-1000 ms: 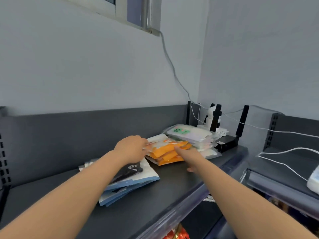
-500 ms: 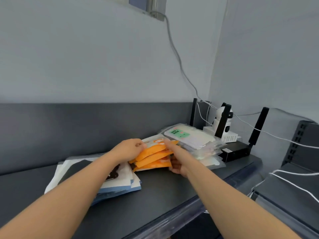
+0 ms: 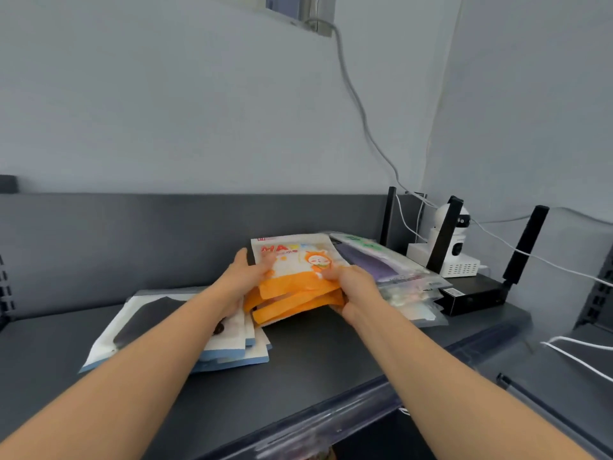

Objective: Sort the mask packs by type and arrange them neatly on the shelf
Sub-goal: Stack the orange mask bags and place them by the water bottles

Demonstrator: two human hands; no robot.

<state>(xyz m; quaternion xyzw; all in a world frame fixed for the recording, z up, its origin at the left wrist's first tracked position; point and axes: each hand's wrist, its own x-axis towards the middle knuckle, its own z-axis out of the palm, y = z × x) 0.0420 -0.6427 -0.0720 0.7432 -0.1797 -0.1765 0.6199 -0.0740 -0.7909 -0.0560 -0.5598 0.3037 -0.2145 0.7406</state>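
Observation:
A stack of orange-and-white mask packs (image 3: pixel 295 287) with a cartoon print sits tilted up in the middle of the dark shelf (image 3: pixel 315 366). My left hand (image 3: pixel 243 277) grips its left edge and my right hand (image 3: pixel 355 287) grips its right edge. To the left lies a pile of white-and-blue packs (image 3: pixel 152 327) holding black masks, partly under my left forearm. To the right lies a pile of clear packs (image 3: pixel 401 280) with a purple mask and a green label on top.
A black router (image 3: pixel 474 293) with upright antennas and a white camera (image 3: pixel 451 240) stand at the shelf's right end, with white cables (image 3: pixel 570 270) trailing right. The shelf's back panel (image 3: pixel 166 237) rises behind the packs. A second shelf (image 3: pixel 564 370) adjoins at lower right.
Both hands have closed on the orange stack and tipped its far end up, showing the cartoon front. The view has shifted so the piles sit more central.

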